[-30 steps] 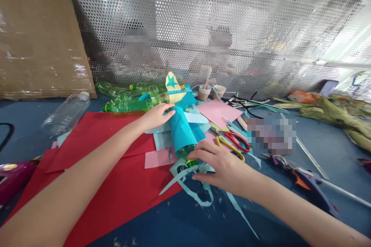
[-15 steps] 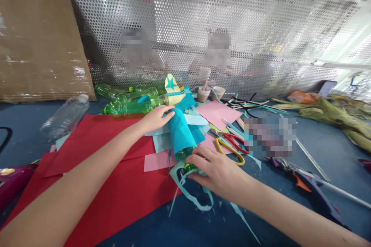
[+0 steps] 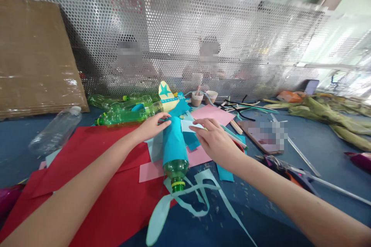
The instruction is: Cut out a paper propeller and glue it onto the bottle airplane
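A green plastic bottle [image 3: 176, 169] wrapped in bright blue paper [image 3: 173, 142] lies on the table with its capped neck toward me. My left hand [image 3: 153, 126] is beside the wrap's far end, thumb and fingers apart, fingertips close against the paper; whether they touch is unclear. To the right of the bottle, my right hand [image 3: 217, 141] has its fingertips on a pale blue paper piece [image 3: 187, 126] that sticks out there. A leaf-shaped pale blue paper strip [image 3: 159, 218] lies at the bottle's neck. Scissors with a red handle [image 3: 240, 145] are mostly hidden behind my right hand.
Red paper sheets [image 3: 116, 197] spread on the left. Green bottles [image 3: 127, 115] and a clear bottle [image 3: 55, 131] lie behind them. Right of my arm are a phone [image 3: 261, 137] and a glue gun [image 3: 290, 171]. Paper cups [image 3: 197, 99] stand before a perforated metal screen [image 3: 174, 15].
My right hand has left the bottle's neck and moved up to the pale blue paper. The neck now shows, with the leaf-shaped strip across it. My left fingers have slipped to the bottle's left side.
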Demonstrator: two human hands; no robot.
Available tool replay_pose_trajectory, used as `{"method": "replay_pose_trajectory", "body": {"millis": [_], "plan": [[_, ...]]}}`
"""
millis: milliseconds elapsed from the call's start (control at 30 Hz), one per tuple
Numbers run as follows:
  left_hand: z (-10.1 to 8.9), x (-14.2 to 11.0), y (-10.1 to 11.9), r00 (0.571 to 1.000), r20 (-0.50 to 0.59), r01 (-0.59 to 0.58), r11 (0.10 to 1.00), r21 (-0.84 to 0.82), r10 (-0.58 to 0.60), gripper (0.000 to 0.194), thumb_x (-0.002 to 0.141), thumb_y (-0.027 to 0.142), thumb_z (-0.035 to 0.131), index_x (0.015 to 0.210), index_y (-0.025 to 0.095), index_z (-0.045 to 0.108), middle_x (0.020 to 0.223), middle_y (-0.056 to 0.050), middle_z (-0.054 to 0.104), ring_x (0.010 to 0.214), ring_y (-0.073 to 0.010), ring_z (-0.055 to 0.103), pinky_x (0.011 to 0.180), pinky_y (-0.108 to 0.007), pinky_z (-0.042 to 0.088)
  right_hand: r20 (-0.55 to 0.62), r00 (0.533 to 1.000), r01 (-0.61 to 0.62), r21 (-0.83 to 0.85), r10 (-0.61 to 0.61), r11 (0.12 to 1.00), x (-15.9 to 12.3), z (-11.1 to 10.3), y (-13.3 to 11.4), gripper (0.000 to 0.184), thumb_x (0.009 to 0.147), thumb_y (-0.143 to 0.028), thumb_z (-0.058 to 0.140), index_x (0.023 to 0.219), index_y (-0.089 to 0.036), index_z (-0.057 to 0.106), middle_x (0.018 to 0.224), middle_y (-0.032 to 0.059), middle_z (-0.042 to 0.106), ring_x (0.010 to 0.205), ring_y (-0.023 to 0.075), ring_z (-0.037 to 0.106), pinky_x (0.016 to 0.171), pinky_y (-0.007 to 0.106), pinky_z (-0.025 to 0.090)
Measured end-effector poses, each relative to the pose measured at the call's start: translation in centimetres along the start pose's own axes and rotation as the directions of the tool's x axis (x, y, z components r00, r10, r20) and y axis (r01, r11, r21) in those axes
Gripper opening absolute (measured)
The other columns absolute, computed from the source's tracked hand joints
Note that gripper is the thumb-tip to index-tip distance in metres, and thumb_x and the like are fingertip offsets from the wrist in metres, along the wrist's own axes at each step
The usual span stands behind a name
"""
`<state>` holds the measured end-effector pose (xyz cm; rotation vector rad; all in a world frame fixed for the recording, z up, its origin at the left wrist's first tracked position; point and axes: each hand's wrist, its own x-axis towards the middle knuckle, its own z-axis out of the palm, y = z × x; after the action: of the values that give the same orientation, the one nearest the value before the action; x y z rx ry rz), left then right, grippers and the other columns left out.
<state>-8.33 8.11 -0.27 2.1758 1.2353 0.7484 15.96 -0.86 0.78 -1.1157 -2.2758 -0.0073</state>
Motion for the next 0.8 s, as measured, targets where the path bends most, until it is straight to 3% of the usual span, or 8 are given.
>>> {"method": "replay_pose_trajectory", "body": {"millis": [267, 433, 600, 800], "plan": [[0.4, -0.2, 0.4, 1.000, 0.000, -0.025, 1.000, 0.002, 0.025, 0.044, 0.085, 0.050, 0.049, 0.113, 0.019, 0.060, 0.123, -0.013, 0.066, 0.109, -0.0303, 0.064, 0.094, -0.045, 0.051, 0.074, 0.997, 0.014, -0.013, -0.013, 1.000, 0.2, 2.8, 0.5, 0.035, 0.096, -0.010, 0.046, 0.122, -0.017, 0.068, 0.117, 0.0132, 0.066, 0.109, 0.0297, 0.058, 0.096, 0.049, 0.052], [0.5, -0.2, 0.3, 1.000, 0.004, -0.021, 1.000, 0.007, 0.021, 0.041, 0.085, 0.047, 0.050, 0.114, 0.020, 0.060, 0.125, -0.012, 0.066, 0.108, -0.0294, 0.064, 0.091, -0.043, 0.052, 0.070, 0.998, -0.005, 0.045, 0.001, 0.999, 0.2, 3.5, 1.1, 0.033, 0.097, -0.010, 0.045, 0.122, -0.012, 0.067, 0.116, 0.0170, 0.066, 0.110, 0.0293, 0.059, 0.097, 0.047, 0.051], [0.4, -0.3, 0.5, 1.000, 0.011, -0.006, 1.000, 0.009, 0.006, 0.044, 0.085, 0.049, 0.050, 0.116, 0.019, 0.059, 0.127, -0.014, 0.064, 0.110, -0.0302, 0.063, 0.093, -0.044, 0.050, 0.044, 0.998, -0.058, 0.109, 0.054, 0.992, 0.4, 3.1, 1.6, 0.030, 0.096, -0.013, 0.050, 0.120, -0.019, 0.066, 0.115, 0.0125, 0.067, 0.112, 0.0266, 0.060, 0.098, 0.045, 0.050], [0.1, -0.2, 0.8, 0.999, 0.029, 0.014, 1.000, -0.015, -0.014, 0.047, 0.082, 0.055, 0.053, 0.113, 0.020, 0.062, 0.125, -0.011, 0.066, 0.112, -0.0311, 0.061, 0.096, -0.043, 0.048, 0.048, 0.989, -0.149, 0.165, 0.143, 0.975, 0.1, 0.9, 0.6, 0.026, 0.095, -0.019, 0.053, 0.118, -0.017, 0.064, 0.119, 0.0132, 0.066, 0.116, 0.0290, 0.058, 0.100, 0.051, 0.047]]}}
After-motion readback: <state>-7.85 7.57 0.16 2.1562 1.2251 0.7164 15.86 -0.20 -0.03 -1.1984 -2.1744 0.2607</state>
